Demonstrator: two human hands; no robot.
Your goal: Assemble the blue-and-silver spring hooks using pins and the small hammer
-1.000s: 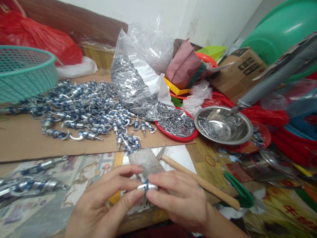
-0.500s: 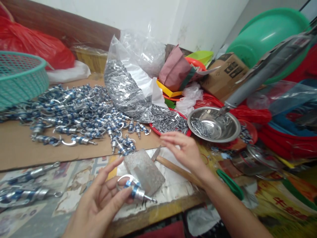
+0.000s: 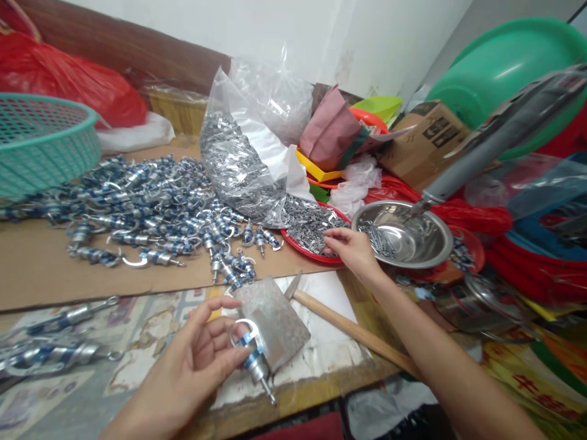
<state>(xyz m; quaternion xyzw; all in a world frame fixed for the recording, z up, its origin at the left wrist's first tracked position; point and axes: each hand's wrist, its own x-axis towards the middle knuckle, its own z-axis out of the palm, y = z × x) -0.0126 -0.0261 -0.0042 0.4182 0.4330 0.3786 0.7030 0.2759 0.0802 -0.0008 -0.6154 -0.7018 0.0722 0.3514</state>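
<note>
My left hand point(image 3: 208, 348) is closed on a blue-and-silver metal fitting point(image 3: 257, 360), with a thin curved silver arm at its upper end and a narrow rod pointing down toward the table edge. Behind that fitting lies a flat grey metal block point(image 3: 275, 324). My right hand point(image 3: 353, 247) is over the near right part of a red tray point(image 3: 316, 255) heaped with small grey metal pieces point(image 3: 309, 226). Its fingertips are bent close together at the pile; what is between them, if anything, is too small to make out. A wooden-handled hammer point(image 3: 353, 330) lies below my right forearm.
Many similar blue-and-silver fittings point(image 3: 151, 195) are heaped on cardboard point(image 3: 41, 269) at left. A clear bag point(image 3: 243, 165) of metal pieces leans behind the tray. Right of it stand a steel bowl point(image 3: 426, 256) with pins and a grey tool arm point(image 3: 495, 146). A teal basket point(image 3: 50, 146) is far left.
My right hand has moved from above the hammer head up and right to the red tray, its fingers drawing together. In my left hand the fitting has tilted, its rod pointing more steeply down.
</note>
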